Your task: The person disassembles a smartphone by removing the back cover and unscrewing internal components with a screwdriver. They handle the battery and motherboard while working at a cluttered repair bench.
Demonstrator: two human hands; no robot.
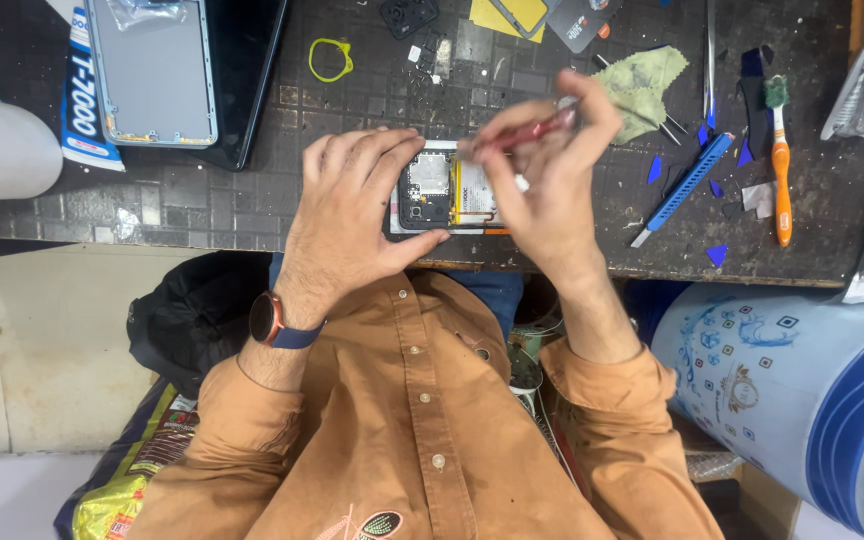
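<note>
My left hand (pixel 352 215) lies over the left end of the opened phone (pixel 444 195), fingers spread across it and thumb hooked under its near edge, pinning it to the dark counter (pixel 232 200) near the counter's near edge. My right hand (pixel 542 175) is closed around a red-handled tool (pixel 524 133), its tip over the phone's exposed insides. A blue pry tool (pixel 687 185) and an orange-handled brush (pixel 780 160) lie to the right, with a green cloth (pixel 647 85) beyond my right hand.
</note>
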